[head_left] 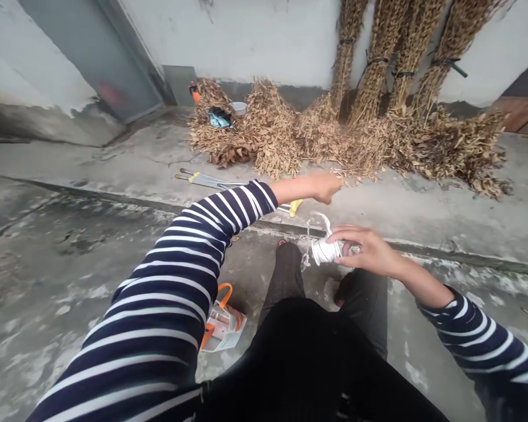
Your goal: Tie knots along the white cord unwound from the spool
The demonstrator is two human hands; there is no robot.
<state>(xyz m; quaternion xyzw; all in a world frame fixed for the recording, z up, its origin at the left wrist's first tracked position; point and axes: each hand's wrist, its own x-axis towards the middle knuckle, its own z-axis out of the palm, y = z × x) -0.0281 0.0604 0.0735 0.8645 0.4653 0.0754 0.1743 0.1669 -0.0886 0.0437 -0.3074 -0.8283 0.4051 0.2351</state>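
The right hand (pixel 366 249) grips a spool of white cord (pixel 325 251), while the left hand (pixel 327 186), farther off, curls closed, contents indiscernible, near dried plants (pixel 273 129).

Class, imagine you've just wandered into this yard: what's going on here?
A person in striped sleeves has a white cylindrical spool in the fingers of the right hand, with a loose white cord curling beside it. The left hand is stretched out farther forward, curled; whether it grips anything can't be made out. Tall, dry brown plant bundles lean against the wall ahead, and a pale bag with orange handles sits on the ground.
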